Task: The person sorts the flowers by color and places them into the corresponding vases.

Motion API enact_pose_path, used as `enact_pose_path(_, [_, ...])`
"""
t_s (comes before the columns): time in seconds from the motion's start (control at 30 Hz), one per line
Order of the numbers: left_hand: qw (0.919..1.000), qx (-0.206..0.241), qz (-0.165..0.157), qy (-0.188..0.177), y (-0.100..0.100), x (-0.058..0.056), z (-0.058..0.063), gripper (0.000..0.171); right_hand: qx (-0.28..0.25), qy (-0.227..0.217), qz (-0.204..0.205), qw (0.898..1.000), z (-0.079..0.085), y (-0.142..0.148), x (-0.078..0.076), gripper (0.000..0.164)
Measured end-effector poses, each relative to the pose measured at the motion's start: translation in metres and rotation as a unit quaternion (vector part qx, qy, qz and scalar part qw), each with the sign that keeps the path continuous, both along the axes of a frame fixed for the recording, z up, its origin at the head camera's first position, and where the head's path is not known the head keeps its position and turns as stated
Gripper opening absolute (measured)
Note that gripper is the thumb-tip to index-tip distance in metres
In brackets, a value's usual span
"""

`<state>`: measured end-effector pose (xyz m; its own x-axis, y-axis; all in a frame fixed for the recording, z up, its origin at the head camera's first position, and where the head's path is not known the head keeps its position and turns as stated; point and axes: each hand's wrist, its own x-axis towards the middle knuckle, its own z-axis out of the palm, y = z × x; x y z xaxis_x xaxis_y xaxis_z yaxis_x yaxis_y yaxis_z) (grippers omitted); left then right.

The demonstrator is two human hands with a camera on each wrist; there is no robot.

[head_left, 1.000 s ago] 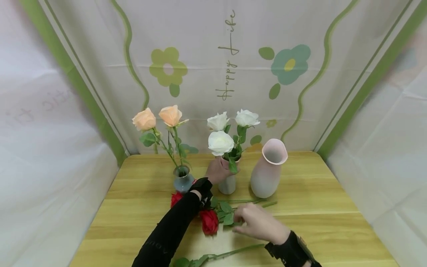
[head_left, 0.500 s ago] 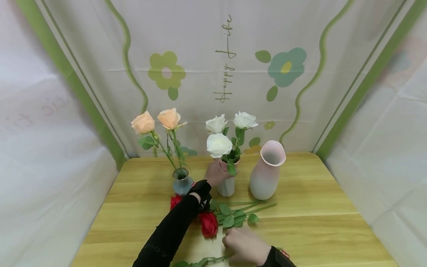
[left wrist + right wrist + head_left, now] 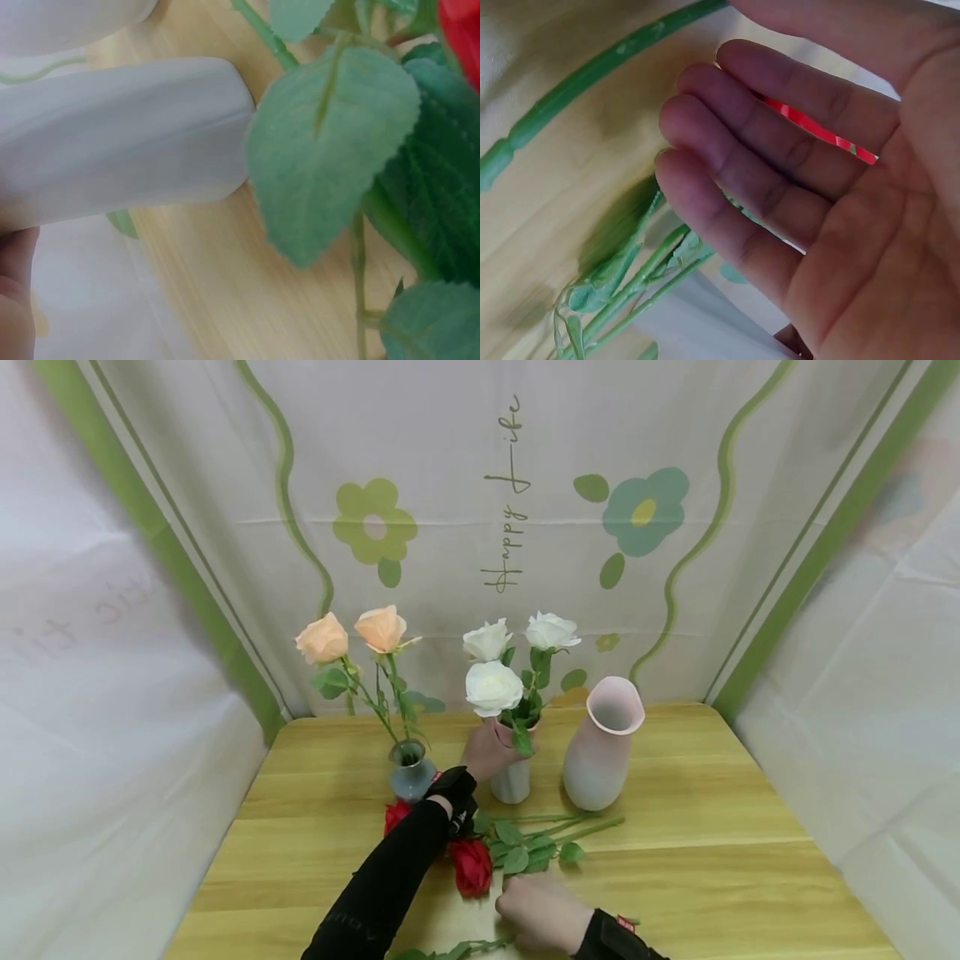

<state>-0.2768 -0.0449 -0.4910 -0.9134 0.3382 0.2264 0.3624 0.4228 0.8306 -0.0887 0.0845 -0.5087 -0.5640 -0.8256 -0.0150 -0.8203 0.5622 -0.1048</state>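
My left hand [image 3: 487,750] grips the upper part of a slim white vase [image 3: 512,783] holding three white roses [image 3: 493,688]. In the left wrist view, the vase body [image 3: 142,139] stands near rose leaves [image 3: 330,150]. My right hand [image 3: 543,912] is low over the table, above a leafy green stem [image 3: 480,947] at the front edge. From the right wrist, the fingers [image 3: 742,195] look loosely bent, with a bare stem [image 3: 592,94] running behind the thumb. I see no grip on it. That stem's flower is out of view.
Red roses [image 3: 472,867] with leafy stems [image 3: 536,852] lie across the table [image 3: 712,860], partly under my left forearm. A blue-grey vase [image 3: 411,777] with two peach roses [image 3: 321,638] stands left. A larger pink-white vase [image 3: 597,768] stands right. Printed cloth encloses the back and sides.
My right hand has come down and left from beside the red roses' leaves to the front stem, then barely shifted. The left hand stays on the vase.
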Motion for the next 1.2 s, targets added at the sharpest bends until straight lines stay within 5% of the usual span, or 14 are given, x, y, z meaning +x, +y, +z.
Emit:
enact_pose_path(0.4, [1.0,0.001,-0.002,-0.009,0.006,0.002,0.001,0.034,-0.051,-0.008,0.029,0.998,-0.008,0.004,0.0,0.05])
enact_pose_path(0.8, [0.9999,0.009,-0.009,0.006,-0.007,-0.002,-0.003,0.039,-0.118,-0.017,-0.091,0.989,0.017,0.018,-0.034,0.051])
enact_pose_path(0.97, [0.9991,0.002,-0.034,0.025,-0.01,-0.009,-0.005,0.041,-0.107,-0.02,-0.098,0.989,0.018,0.034,-0.031,0.052])
enact_pose_path(1.2, [0.9991,0.006,-0.033,0.026,-0.002,-0.008,-0.005,0.042,-0.106,0.034,-0.09,0.99,0.021,0.043,-0.02,0.053])
